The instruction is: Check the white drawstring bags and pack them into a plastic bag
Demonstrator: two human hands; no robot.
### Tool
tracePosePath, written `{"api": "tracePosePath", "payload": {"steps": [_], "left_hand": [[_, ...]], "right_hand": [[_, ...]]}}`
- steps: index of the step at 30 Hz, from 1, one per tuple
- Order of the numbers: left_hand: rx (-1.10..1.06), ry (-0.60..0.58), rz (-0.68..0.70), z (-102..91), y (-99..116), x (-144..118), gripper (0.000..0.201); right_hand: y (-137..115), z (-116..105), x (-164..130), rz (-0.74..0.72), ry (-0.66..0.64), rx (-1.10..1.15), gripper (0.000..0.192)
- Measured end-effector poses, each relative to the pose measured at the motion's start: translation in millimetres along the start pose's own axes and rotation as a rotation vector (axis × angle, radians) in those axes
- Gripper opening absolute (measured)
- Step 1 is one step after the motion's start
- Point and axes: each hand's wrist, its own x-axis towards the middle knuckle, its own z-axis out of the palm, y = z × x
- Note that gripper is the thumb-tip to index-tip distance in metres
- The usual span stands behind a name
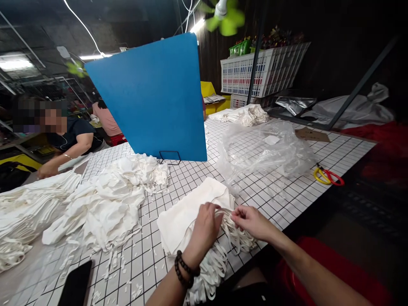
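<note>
Right now we have both hands on a stack of white cloth bags at the near edge of the gridded table.

Our left hand (204, 231), a bead bracelet (185, 270) on its wrist, is curled down over the white straps (234, 236) of the folded bag stack (186, 214), fingers closed into the bundle. Our right hand (251, 221) pinches a strap between thumb and fingertips just beside the left. More straps spill over the table (178, 178) edge toward us. To the left lies a loose heap of white cloth (108, 204), with a black phone (75, 284) nearer us. Behind the stack stands a blue board (153, 97); a crumpled clear plastic bag (264, 151) lies to the right, and yellow-and-red scissors (328, 176) rest near the far right edge. Another person (68, 138) works at the far left.
</note>
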Motion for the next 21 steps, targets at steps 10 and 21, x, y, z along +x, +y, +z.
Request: {"api": "tracePosePath", "payload": {"steps": [10, 21], "left_hand": [[0.228, 0.011, -0.133, 22.7, -43.8, 35.8, 0.02], [0.169, 0.045, -0.129, 24.9, -48.7, 33.5, 0.021]], "right_hand": [[-13.4, 15.8, 87.7, 0.36, -0.088, 0.523, 0.008], [-16.0, 16.3, 97.0, 0.403, -0.113, 0.503, 0.008]]}}
